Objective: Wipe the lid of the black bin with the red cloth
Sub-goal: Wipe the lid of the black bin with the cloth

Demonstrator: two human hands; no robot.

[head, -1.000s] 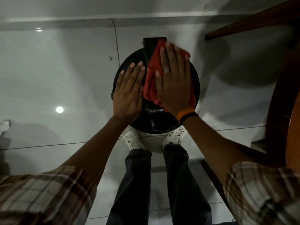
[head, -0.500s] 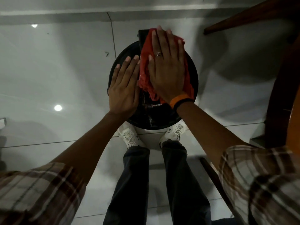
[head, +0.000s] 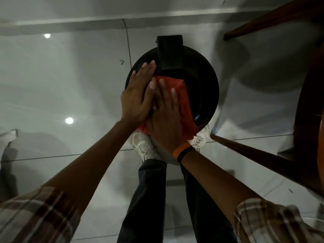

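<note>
While the left hand [head: 135, 96] is lying flat and empty on the lid's [head: 201, 76] left rim, steadying the bin, the right hand [head: 164, 116] is pressing the cloth [head: 185, 102] down palm-flat, not clenched, at the near edge. Even strokes should be reaching the bare right side, stopping short of the hinge block [head: 170, 51]; chair legs [head: 254, 153] are crowding the right.
</note>
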